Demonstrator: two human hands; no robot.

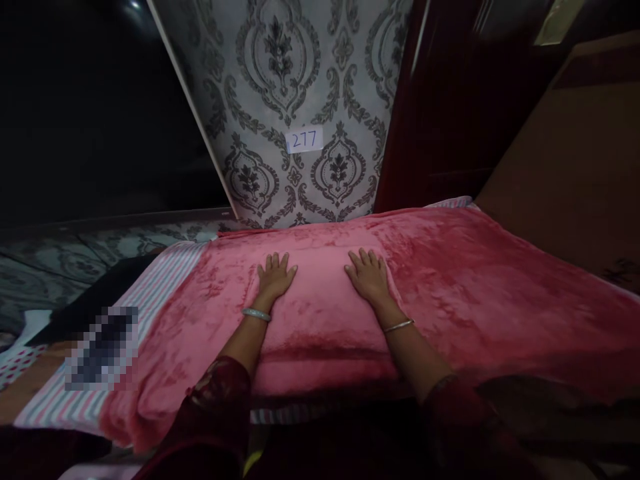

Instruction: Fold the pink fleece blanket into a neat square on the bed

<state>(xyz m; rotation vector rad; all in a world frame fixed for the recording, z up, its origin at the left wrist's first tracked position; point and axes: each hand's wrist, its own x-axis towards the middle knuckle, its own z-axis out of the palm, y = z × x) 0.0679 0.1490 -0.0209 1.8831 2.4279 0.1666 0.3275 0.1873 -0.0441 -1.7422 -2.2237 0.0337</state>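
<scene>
A folded pink plush cloth (320, 307) lies in the middle, on top of a larger spread of pink plush blanket (465, 280). My left hand (274, 275) rests flat on the folded cloth near its far left corner, fingers spread, with a pale bangle at the wrist. On the far right part of the same cloth, my right hand (369, 275) presses palm down with its fingers stretched out. A thin silver bangle circles that wrist. Neither hand grasps anything.
Under the blanket, a striped sheet (165, 280) shows at the left, with a blurred-out dark patch (103, 350) over it. Behind stands a patterned wall (300, 180) bearing a paper label (305, 139) reading 277. A large black screen (100, 113) is at left, a brown panel (570, 153) at right.
</scene>
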